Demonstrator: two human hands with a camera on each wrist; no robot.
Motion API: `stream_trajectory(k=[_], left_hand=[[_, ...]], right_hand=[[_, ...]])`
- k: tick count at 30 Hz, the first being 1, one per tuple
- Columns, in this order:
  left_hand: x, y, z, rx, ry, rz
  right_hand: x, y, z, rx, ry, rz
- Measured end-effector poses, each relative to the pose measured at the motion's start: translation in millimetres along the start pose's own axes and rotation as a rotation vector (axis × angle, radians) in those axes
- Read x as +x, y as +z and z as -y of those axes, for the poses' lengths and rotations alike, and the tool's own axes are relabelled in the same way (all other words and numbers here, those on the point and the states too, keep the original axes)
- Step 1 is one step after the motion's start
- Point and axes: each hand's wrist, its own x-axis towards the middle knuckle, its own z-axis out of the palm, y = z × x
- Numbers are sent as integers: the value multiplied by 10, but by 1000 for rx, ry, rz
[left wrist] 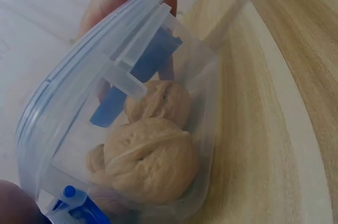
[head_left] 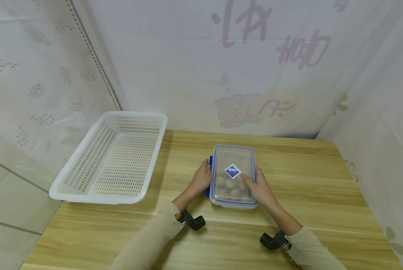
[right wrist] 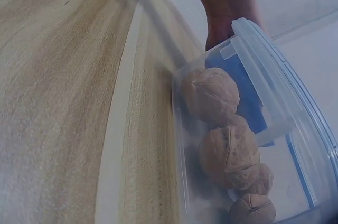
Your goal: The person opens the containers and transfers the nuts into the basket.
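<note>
Lidded box (head_left: 233, 177), gripped by left hand (head_left: 200, 178) and right hand (head_left: 260, 187), partly hides both.

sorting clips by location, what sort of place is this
Probably a screened-off tabletop corner, perhaps set up for recording: pale printed sheets stand behind and beside a wood-grain table, and a black device sits at each wrist.

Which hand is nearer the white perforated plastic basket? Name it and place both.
Left. The left hand is right of the white plastic basket, at the left side of the BXH-labelled container; the right hand is farther right, at the container's opposite side.
</note>
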Motion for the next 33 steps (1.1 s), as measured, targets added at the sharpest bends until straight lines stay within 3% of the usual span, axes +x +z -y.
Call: stream_trajectory(k=[2, 8, 12, 15, 18, 23, 27, 33], left_hand=[[5, -5, 10, -5, -5, -3], [42, -77, -13, 56, 69, -46], [33, -160, -77, 51, 85, -37], [-8, -220, -157, -1, 52, 3], [-57, -273, -240, -65, -24, 70], [-124, -338, -341, -102, -130, 162], [-151, -359, -382, -120, -168, 163], [-179, -351, -424, -116, -174, 151]], right_hand=[[4, -2, -2, 4, -3, 6], [25, -25, -12, -7, -33, 24], [31, -61, 2, -59, -37, 51], [37, -127, 31, -109, -70, 78], [27, -234, 72, -169, -95, 69], [-30, -400, 140, -176, -46, 67], [-50, -441, 158, -130, -32, 114], [-58, -439, 168, -88, -26, 134]])
